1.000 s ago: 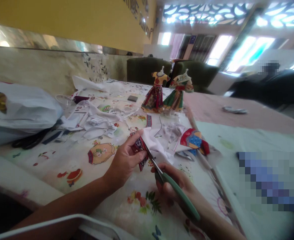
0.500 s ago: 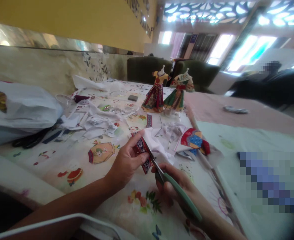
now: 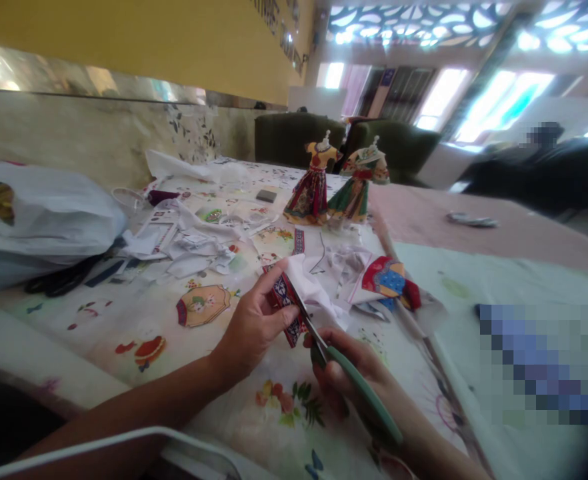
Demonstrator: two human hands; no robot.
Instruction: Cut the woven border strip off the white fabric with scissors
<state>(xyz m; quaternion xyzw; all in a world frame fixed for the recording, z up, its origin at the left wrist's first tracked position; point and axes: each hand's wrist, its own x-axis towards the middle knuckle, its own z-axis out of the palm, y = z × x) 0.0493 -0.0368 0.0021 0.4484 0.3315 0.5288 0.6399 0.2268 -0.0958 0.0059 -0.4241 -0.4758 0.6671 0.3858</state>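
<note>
Between the thumb and fingers of my left hand [image 3: 254, 327] is a patterned red and dark blue fabric strip [image 3: 285, 301], with white cloth [image 3: 311, 290] joined along its right side. My right hand [image 3: 349, 370] is closed round the green handles of a pair of scissors [image 3: 367, 393]. The blades lie along the strip's right edge, where it meets the white cloth, and look nearly closed. Some of my right fingers are hidden beneath the handles.
Two small dressed forms [image 3: 310, 187] stand behind my hands. White scraps [image 3: 194, 250], black-handled scissors [image 3: 64, 280] and a plastic bag [image 3: 49, 213] lie left. An octagonal fabric piece [image 3: 203, 305] is nearer; colourful cloth [image 3: 385, 277] lies right. A person [image 3: 539, 167] is far right.
The scissor blades have drawn slightly closer together, with my right thumb shifted a little. My left hand and the strip have hardly moved.
</note>
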